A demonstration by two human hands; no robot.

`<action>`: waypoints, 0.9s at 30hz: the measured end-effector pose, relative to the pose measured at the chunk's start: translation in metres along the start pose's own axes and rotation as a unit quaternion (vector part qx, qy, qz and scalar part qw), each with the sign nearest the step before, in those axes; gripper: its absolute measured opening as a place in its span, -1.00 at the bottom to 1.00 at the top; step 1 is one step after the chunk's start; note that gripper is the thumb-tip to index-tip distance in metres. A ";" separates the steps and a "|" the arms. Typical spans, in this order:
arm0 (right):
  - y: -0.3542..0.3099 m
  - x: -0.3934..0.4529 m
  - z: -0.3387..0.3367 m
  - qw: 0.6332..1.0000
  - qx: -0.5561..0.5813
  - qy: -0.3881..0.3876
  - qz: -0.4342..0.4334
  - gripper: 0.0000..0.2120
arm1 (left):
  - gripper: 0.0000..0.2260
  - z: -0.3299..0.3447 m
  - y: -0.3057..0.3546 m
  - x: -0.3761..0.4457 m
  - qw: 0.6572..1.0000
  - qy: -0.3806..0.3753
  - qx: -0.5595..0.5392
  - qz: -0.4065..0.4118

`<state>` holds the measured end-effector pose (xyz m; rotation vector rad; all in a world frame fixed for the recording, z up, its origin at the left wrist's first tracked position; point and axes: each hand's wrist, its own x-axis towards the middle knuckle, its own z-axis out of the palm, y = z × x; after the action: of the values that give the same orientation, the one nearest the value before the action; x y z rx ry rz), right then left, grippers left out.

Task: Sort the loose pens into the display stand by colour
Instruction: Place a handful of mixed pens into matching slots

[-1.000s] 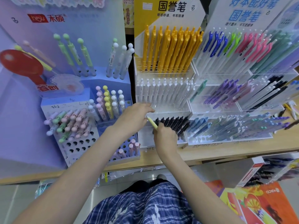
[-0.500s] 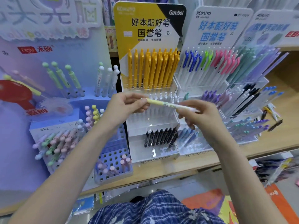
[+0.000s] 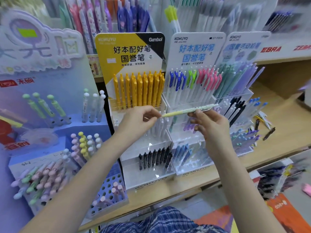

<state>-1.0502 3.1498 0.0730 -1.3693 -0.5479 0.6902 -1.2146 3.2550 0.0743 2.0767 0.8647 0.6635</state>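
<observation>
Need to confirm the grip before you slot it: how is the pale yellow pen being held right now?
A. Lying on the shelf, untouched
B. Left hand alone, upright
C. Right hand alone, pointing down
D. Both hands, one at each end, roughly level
D: the pale yellow pen lies roughly level in front of the stand, the left hand pinching its left tip and the right hand holding its other half.

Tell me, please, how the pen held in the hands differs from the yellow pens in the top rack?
The held pen is pale yellow-green; the rack pens are deep orange-yellow. The held pen lies nearly level between left hand and right hand; the rack pens stand upright, packed together. Both look like slim click pens.
</observation>
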 end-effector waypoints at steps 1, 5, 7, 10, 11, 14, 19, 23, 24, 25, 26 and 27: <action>0.000 0.002 -0.011 0.999 -0.018 0.022 -0.016 -0.92 | -0.84 0.005 0.003 0.003 0.999 0.006 0.033 0.011; -0.005 0.013 -0.054 0.990 -0.090 0.082 -0.070 -0.90 | -0.77 0.029 0.008 0.018 0.988 0.007 0.143 0.061; -0.007 0.019 -0.071 0.984 -0.126 0.094 -0.079 -0.88 | -0.73 0.043 0.008 0.025 0.981 0.000 0.181 0.070; -0.004 0.026 -0.092 0.982 -0.162 0.077 -0.061 -0.85 | -0.65 0.062 0.008 0.034 0.971 0.003 0.222 0.083; -0.002 0.029 -0.097 0.982 -0.168 0.070 -0.053 -0.84 | -0.62 0.068 0.008 0.037 0.969 0.000 0.236 0.078; 0.005 0.038 -0.109 0.983 -0.171 0.052 -0.026 -0.83 | -0.59 0.084 0.006 0.042 0.962 0.000 0.268 0.055; 0.014 0.049 -0.125 0.975 -0.218 -0.040 -0.007 -0.85 | -0.71 0.114 0.000 0.019 0.959 0.086 0.242 0.119; 0.051 0.041 -0.122 0.935 -0.331 -0.123 -0.039 -0.84 | -0.75 0.152 -0.020 -0.008 0.964 -0.013 0.259 0.066; 0.063 0.037 -0.121 0.922 -0.359 -0.133 -0.060 -0.85 | -0.75 0.159 -0.025 -0.012 0.967 -0.025 0.252 0.038; 0.075 0.035 -0.120 0.908 -0.385 -0.139 -0.088 -0.86 | -0.74 0.163 -0.028 -0.015 0.969 -0.032 0.244 0.016; 0.087 0.032 -0.118 0.896 -0.404 -0.146 -0.115 -0.88 | -0.71 0.166 -0.029 -0.016 0.971 -0.031 0.239 0.004; 0.097 0.030 -0.117 0.889 -0.412 -0.153 -0.132 -0.90 | -0.71 0.168 -0.030 -0.017 0.971 -0.025 0.237 -0.003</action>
<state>-0.9580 3.0971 -0.0394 -1.9226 -1.3664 0.4531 -1.1197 3.1796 -0.0471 2.4978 1.0806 0.4236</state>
